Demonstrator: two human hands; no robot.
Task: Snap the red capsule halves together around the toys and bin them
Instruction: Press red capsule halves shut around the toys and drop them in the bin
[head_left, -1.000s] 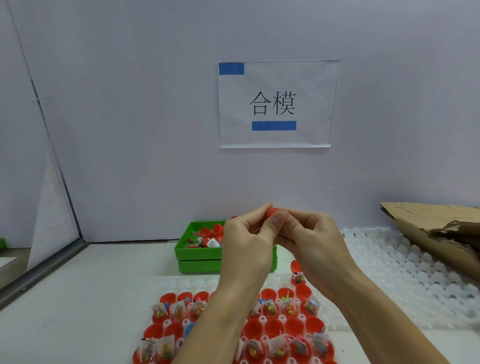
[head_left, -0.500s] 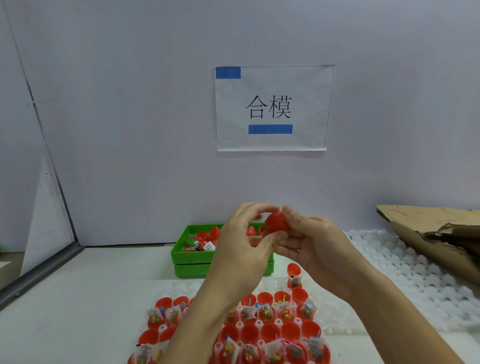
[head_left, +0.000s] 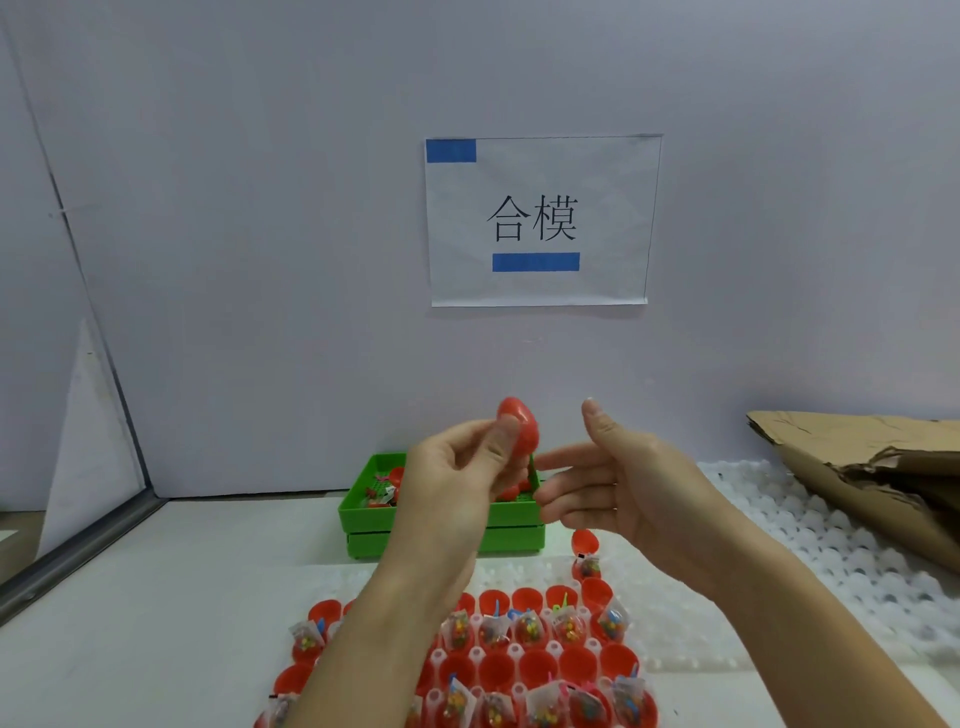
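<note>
Head view: left hand pinches the closed red plastic egg-shaped capsule between thumb and fingertips, held up above the green plastic bin on the desk. Right hand is spread, holding nothing, just beside. Capsule looks light, rigid, smooth, probably slippery; best gripped round the middle seam. It sticks up above the grip.

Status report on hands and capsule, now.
Left hand pinching closed red capsule, raised above green bin. Right hand open, holding nothing, beside it. Nothing between capsule and bin.
</note>
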